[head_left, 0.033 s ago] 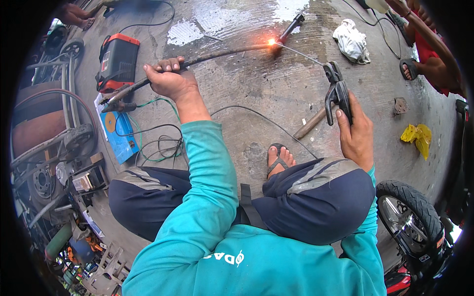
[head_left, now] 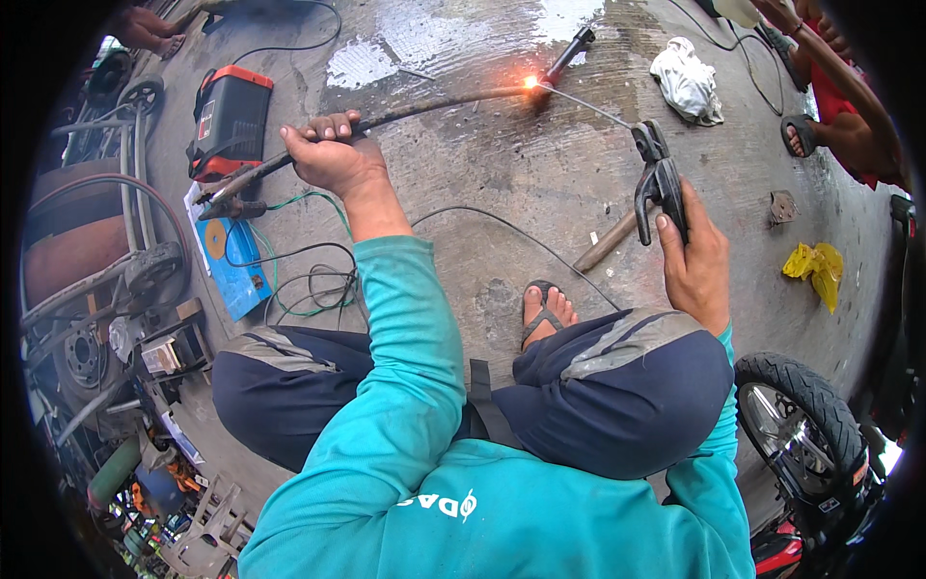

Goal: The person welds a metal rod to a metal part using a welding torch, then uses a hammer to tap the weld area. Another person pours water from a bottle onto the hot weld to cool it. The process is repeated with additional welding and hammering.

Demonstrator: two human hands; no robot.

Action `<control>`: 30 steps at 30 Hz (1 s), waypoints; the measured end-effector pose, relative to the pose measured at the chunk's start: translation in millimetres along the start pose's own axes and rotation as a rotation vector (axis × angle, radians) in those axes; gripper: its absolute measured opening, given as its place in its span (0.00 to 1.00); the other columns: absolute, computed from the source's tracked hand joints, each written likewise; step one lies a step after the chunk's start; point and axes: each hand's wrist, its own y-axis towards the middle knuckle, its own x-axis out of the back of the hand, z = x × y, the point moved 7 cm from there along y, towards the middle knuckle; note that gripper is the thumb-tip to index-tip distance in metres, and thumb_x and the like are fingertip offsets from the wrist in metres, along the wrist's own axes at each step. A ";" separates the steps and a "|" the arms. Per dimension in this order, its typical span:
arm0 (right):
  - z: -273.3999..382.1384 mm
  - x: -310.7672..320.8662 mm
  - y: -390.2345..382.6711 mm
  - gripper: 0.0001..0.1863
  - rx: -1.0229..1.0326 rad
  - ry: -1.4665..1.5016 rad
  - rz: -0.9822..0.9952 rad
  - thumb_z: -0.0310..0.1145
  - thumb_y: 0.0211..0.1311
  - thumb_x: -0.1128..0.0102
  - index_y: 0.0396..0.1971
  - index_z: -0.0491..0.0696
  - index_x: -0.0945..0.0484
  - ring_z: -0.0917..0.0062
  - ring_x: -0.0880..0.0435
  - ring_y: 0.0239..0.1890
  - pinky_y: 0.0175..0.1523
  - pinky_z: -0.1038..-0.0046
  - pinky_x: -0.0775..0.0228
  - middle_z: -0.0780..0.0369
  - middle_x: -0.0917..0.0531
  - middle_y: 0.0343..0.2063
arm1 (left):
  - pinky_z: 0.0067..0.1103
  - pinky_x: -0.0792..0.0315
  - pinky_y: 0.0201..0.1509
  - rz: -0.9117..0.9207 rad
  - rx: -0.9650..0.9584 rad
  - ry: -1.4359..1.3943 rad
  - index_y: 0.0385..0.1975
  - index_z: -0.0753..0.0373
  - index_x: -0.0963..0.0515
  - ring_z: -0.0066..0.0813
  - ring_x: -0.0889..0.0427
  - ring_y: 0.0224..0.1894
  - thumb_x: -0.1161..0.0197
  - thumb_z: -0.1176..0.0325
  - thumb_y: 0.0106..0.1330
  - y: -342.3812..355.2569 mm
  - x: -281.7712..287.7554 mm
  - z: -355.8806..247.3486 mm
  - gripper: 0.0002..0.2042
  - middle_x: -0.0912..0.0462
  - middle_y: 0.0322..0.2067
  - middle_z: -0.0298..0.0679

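My left hand (head_left: 333, 159) is closed around a long, dark, rusty metal bar (head_left: 439, 101) that slants across the floor. A clamp with a cable (head_left: 241, 208) is at the bar's near left end. My right hand (head_left: 696, 265) grips a black electrode holder (head_left: 656, 174) holding a thin rod (head_left: 584, 104). The rod's tip meets a bright orange glow (head_left: 531, 83) at the bar's far end, against a short dark cylindrical piece (head_left: 567, 58). Below the holder, a wooden-handled tool (head_left: 608, 239) lies on the floor, its upper end partly hidden.
An orange-black machine (head_left: 231, 121), blue board (head_left: 236, 289) and cables lie left, beside piled metal frames (head_left: 135, 193). A white rag (head_left: 685, 82), yellow plastic (head_left: 815, 265) and metal piece (head_left: 783, 207) lie right. A motorcycle wheel (head_left: 801, 434) is lower right. Other people's limbs (head_left: 868, 116) show at upper edges.
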 end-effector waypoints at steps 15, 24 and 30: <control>-4.6 -5.9 8.0 0.25 -0.027 0.019 0.007 0.31 0.72 0.44 0.66 0.37 0.31 0.47 0.16 0.51 0.55 0.57 0.25 0.41 0.17 0.48 | 0.30 0.28 0.31 -0.085 0.026 0.038 0.24 0.54 0.38 0.23 0.38 0.16 0.53 0.56 0.77 1.2 -6.7 2.0 0.17 0.38 0.15 0.30; -4.9 -6.6 9.2 0.26 -0.066 -0.013 0.040 0.30 0.72 0.44 0.66 0.38 0.31 0.47 0.16 0.52 0.55 0.58 0.25 0.41 0.17 0.48 | 0.31 0.28 0.31 -0.069 0.004 0.044 0.24 0.54 0.39 0.24 0.39 0.16 0.51 0.55 0.76 1.5 -6.4 1.1 0.17 0.38 0.16 0.30; -6.5 -8.4 9.3 0.26 -0.055 0.041 0.019 0.31 0.73 0.44 0.66 0.37 0.31 0.49 0.15 0.52 0.56 0.59 0.25 0.41 0.17 0.49 | 0.33 0.28 0.32 -0.075 0.011 0.068 0.23 0.53 0.42 0.24 0.39 0.16 0.53 0.58 0.76 2.6 -8.6 1.1 0.16 0.42 0.16 0.30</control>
